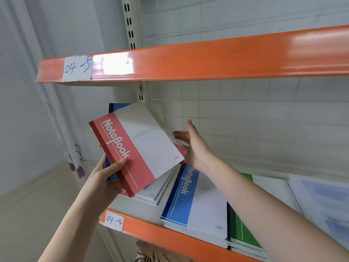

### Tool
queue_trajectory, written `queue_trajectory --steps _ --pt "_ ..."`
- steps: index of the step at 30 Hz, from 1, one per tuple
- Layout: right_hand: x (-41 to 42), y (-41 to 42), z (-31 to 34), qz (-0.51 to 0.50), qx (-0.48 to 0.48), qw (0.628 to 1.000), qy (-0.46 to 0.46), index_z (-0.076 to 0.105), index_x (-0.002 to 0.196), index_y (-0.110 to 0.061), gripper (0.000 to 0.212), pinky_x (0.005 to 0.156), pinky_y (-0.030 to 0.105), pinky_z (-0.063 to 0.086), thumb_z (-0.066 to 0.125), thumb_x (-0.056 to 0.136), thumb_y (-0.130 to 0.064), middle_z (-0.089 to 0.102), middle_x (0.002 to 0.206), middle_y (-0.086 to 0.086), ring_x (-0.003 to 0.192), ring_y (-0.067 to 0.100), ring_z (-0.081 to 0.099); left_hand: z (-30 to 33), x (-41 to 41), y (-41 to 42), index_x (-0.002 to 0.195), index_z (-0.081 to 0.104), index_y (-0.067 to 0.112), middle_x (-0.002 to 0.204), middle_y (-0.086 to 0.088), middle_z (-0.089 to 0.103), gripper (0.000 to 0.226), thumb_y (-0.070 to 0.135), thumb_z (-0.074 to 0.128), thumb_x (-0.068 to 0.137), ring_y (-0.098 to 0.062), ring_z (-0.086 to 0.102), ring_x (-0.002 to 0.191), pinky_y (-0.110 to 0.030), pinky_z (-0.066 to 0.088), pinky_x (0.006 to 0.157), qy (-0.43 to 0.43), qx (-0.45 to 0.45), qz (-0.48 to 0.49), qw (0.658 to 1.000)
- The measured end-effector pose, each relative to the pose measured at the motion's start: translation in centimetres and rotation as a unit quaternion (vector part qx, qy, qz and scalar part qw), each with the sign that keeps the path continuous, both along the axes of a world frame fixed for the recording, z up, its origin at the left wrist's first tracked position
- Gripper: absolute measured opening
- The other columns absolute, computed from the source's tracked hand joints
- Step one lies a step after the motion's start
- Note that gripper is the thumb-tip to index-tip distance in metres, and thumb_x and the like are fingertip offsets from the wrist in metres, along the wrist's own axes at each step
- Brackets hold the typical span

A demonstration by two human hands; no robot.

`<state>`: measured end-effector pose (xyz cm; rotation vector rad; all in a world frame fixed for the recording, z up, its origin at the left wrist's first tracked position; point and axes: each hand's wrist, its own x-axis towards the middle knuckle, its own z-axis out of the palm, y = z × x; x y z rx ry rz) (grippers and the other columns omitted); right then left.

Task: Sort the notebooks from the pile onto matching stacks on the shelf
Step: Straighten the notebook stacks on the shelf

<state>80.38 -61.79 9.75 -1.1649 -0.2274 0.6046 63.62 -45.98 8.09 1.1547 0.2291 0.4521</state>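
The person's two bare forearms fill the lower frame, reaching up toward an orange-edged shelf (170, 237) tagged "04 -4" (114, 220). The left hand (105, 178) grips a red-and-white notebook (137, 148) by its lower spine corner, thumb curled over the red band of the cover and fingers hidden beneath. The book is held in the air above the left end of the shelf, tilted, its long axis running from lower right up to upper left, with the spine on the lower-left side and the open page edge toward the right hand. Its cover has a broad red strip along the spine bearing the white word "NoteBook" and a thin white line, while the remainder is plain white with a small red mark near one corner. A blue notebook (120, 106) shows behind it, in the same hand.

The right hand (192, 146) is spread, fingers straight, just beside the book's right edge; whether it touches cannot be told.

On the shelf lie a white stack with red edges (160, 190), a blue stack (188, 205) and a green stack (243, 235), side by side. Above, another orange beam (207, 57) carries a label reading "04 -5" (77, 68).
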Motion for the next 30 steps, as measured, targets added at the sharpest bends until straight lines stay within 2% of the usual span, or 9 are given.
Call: queue_trajectory --steps 5,7,10,12,15,18,23,27,30 --pt "0.1 -7.3 1.4 -0.084 0.008 0.992 -0.09 0.063 0.092 -0.01 0.027 0.069 0.03 0.048 0.052 0.094 -0.034 0.068 0.087 0.009 0.073 0.021 0.063 -0.1 3.1 -7.3 0.124 0.052 0.024 0.113 -0.003 0.065 0.046 0.005 0.057 0.082 -0.013 0.067 0.096 -0.026 0.057 0.057 -0.017 0.032 -0.06 0.998" --pt "0.2 -11.3 1.3 -0.148 -0.054 0.973 -0.168 0.062 0.092 -0.014 0.021 0.067 0.025 0.047 0.055 0.093 -0.034 0.068 0.087 0.004 0.075 0.018 0.063 -0.2 4.9 -10.9 0.132 0.046 0.016 0.111 -0.003 0.063 0.045 -0.003 0.05 0.091 -0.001 0.068 0.086 -0.016 0.053 0.054 -0.015 0.071 -0.076 0.994" --pt "-0.2 -17.8 0.7 -0.228 -0.133 0.936 -0.233 0.058 0.1 -0.017 0.014 0.057 0.014 0.047 0.063 0.089 -0.025 0.063 0.086 -0.007 0.072 0.006 0.061 -0.3 7.6 -16.4 0.138 0.041 0.01 0.105 0.0 0.062 0.047 -0.006 0.046 0.095 0.003 0.068 0.081 -0.012 0.051 0.051 -0.009 0.059 -0.13 0.99" --pt "-0.3 -22.1 -0.1 -0.263 -0.164 0.923 -0.23 0.055 0.101 -0.015 0.022 0.056 0.015 0.048 0.07 0.084 -0.017 0.061 0.085 -0.007 0.069 0.006 0.06 -0.4 9.4 -20.0 0.135 0.046 0.017 0.108 -0.001 0.065 0.043 0.0 0.05 0.095 0.001 0.069 0.08 -0.02 0.054 0.055 -0.012 0.055 -0.17 0.984" --pt "-0.8 -28.6 -1.1 -0.346 -0.191 0.897 -0.197 0.057 0.096 -0.003 0.029 0.062 0.028 0.048 0.074 0.079 -0.02 0.06 0.085 0.004 0.072 0.018 0.058 -0.2 10.7 -25.9 0.123 0.054 0.023 0.109 -0.002 0.069 0.027 0.016 0.051 0.097 -0.008 0.071 0.082 -0.03 0.054 0.062 -0.004 0.028 -0.221 0.975" --pt "-1.8 -34.2 -1.4 -0.409 -0.194 0.873 -0.18 0.055 0.092 0.004 0.03 0.061 0.03 0.042 0.069 0.083 -0.02 0.054 0.078 0.006 0.07 0.018 0.052 -0.6 11.7 -31.0 0.13 0.051 0.022 0.115 -0.004 0.069 0.036 0.031 0.047 0.096 -0.016 0.071 0.09 -0.034 0.054 0.069 -0.009 0.006 -0.278 0.961" --pt "-3.1 -43.2 -1.6 -0.479 -0.214 0.833 -0.176 0.054 0.078 -0.012 0.015 0.062 0.025 0.038 0.062 0.089 -0.019 0.052 0.076 0.003 0.07 0.016 0.049 -0.7 12.1 -39.6 0.132 0.052 0.015 0.108 -0.004 0.07 0.039 0.028 0.048 0.096 -0.018 0.07 0.089 -0.034 0.056 0.068 0.0 -0.029 -0.32 0.947" --pt "-4.1 -48.8 -2.1 -0.444 -0.252 0.848 -0.146 0.059 0.098 -0.019 0.022 0.056 0.02 0.05 0.066 0.085 -0.035 0.064 0.094 0.001 0.072 0.013 0.063 -1.1 12.0 -45.4 0.129 0.053 0.019 0.103 0.001 0.072 0.038 0.034 0.047 0.095 -0.014 0.071 0.085 -0.035 0.052 0.071 -0.014 -0.027 -0.318 0.948" --pt "-4.5 -53.2 -2.6 -0.417 -0.255 0.864 -0.121 0.061 0.1 -0.014 0.035 0.075 0.034 0.056 0.073 0.077 -0.038 0.068 0.101 0.008 0.084 0.019 0.067 -1.4 12.0 -49.4 0.133 0.05 0.021 0.11 -0.003 0.07 0.042 0.037 0.047 0.094 -0.016 0.071 0.088 -0.036 0.052 0.071 -0.013 -0.017 -0.309 0.951"
